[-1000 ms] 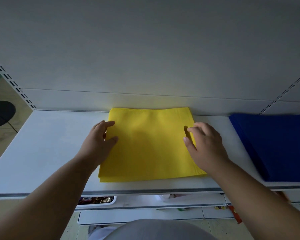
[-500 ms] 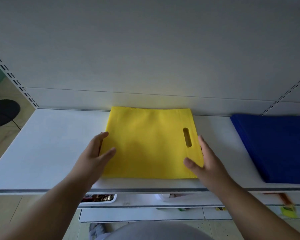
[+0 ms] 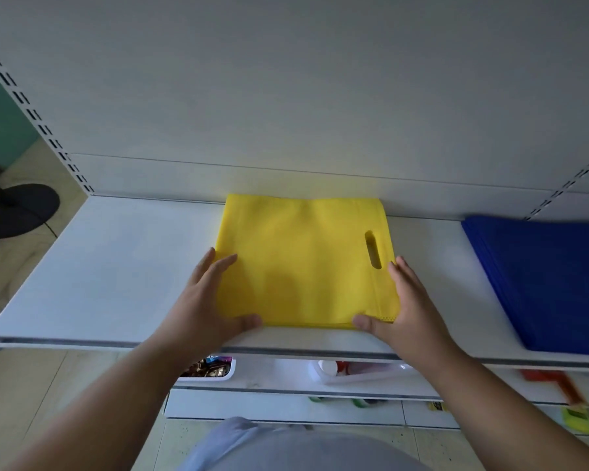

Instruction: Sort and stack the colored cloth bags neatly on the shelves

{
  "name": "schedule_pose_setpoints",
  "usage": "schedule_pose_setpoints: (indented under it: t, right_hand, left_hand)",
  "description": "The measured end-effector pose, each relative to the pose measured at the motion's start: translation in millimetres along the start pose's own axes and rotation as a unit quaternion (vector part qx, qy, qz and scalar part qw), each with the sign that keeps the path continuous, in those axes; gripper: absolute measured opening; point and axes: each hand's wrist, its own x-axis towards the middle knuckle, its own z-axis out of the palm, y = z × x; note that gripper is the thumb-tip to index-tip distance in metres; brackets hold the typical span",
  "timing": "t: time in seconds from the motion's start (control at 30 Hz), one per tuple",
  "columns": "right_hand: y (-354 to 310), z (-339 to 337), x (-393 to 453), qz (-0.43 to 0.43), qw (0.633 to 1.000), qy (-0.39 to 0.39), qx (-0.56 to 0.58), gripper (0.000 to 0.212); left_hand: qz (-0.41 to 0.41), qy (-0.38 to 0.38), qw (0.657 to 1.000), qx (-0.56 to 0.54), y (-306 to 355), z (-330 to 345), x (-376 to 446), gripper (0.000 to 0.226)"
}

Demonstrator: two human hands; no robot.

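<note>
A flat stack of yellow cloth bags [image 3: 306, 263] with a slot handle lies on the white shelf [image 3: 116, 266], its far edge against the back panel. My left hand [image 3: 204, 300] lies with straight fingers along the stack's left edge, thumb at the front left corner. My right hand [image 3: 405, 304] presses flat along the right edge, thumb at the front right corner. A stack of blue cloth bags [image 3: 544, 283] lies to the right on the same shelf, cut off by the frame edge.
Lower shelves below hold a white tray of small items [image 3: 211, 368] and a plastic container [image 3: 354, 370]. Slotted uprights [image 3: 38, 120] stand at both sides of the back panel. A black round base [image 3: 17, 209] sits on the floor at left.
Both hands slid back toward me along the yellow stack's sides to its front corners. The stack now sits squarer and closer to the back panel.
</note>
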Motion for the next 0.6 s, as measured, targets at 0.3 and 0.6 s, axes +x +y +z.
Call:
schedule_pose_setpoints:
  t: [0.3,0.6]
  right_hand:
    - [-7.6,-9.4,-9.0,0.018,0.999,-0.034,-0.020,0.118]
    - [-9.3,-8.1,-12.6,0.027,0.999,-0.011,-0.017,0.107]
  left_hand:
    - [0.020,-0.021,0.997,0.072,-9.7,-12.6,5.2,0.095]
    - [0.005,-0.034,0.996,0.086,-2.0,-24.5,-0.9,0.091]
